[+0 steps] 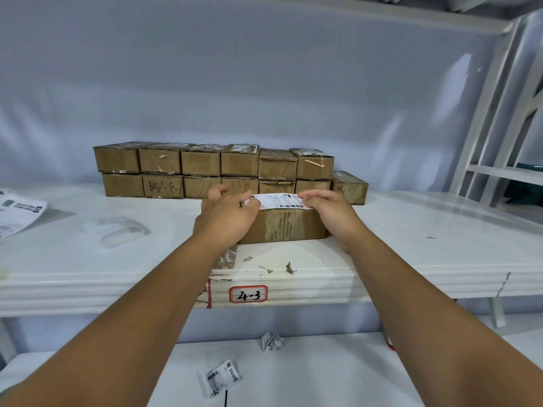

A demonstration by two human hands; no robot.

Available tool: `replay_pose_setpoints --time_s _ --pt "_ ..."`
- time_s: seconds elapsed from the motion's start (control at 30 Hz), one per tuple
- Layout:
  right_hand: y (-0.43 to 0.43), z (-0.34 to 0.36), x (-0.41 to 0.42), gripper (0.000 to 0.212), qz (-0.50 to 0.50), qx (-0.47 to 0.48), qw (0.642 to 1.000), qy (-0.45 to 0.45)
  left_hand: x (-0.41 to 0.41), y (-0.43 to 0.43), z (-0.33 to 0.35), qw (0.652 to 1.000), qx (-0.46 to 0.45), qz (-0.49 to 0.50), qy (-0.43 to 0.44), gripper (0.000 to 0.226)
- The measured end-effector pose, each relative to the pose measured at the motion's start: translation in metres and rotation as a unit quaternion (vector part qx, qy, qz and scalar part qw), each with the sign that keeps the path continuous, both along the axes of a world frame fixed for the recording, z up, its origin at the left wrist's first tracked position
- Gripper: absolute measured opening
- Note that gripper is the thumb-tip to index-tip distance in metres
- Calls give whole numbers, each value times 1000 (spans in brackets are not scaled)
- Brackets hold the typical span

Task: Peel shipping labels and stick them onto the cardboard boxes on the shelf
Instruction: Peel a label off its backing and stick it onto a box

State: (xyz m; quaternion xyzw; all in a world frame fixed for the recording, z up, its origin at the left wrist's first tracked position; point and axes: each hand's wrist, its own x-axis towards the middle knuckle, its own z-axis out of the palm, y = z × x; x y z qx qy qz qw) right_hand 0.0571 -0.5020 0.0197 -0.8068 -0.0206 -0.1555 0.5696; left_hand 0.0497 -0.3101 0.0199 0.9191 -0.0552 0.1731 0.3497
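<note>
Item: shipping label [277, 201], stretched over the top of the front cardboard box [285, 226] on the shelf [117, 277]; held taut, I judge, so it lands without creases; my left hand [227, 214] pinches its left end; my right hand [326, 210] pinches its right end; label print shows barcodes, text too small to read; shelf tag [248, 294] reads "4-3"; stacked boxes [205, 168] behind, one with an illegible scrawl.

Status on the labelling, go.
Left hand and right hand pinch label by its ends. Held across top of front box. Nothing in the way.
</note>
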Motion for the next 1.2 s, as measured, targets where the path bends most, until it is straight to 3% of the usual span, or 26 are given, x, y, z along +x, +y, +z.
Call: replay_pose_setpoints --time_s 0.47,0.57,0.63,0.7,0.83,1.03,1.2 --pt "-3 2 4 41 31 37 996 79 -3 -1 0 998 40 17 45 52" --pt "-3 1 5 44 28 35 996 80 -3 -1 -1 996 66 13 -61 45" --pt "-1 2 3 43 29 46 995 78 -4 -2 -2 976 107 -42 -186 40" --pt "-2 3 1 41 26 61 996 66 -4 -5 -3 959 147 -104 -221 42" --pt "-3 4 -3 25 19 82 996 42 -6 -7 -3 970 135 -125 -159 31" --pt "-3 2 -3 32 16 99 994 36 3 -5 -8 976 140 -93 -135 39" --pt "-2 3 -3 39 14 96 994 46 2 -6 -7 987 82 -101 -98 35"
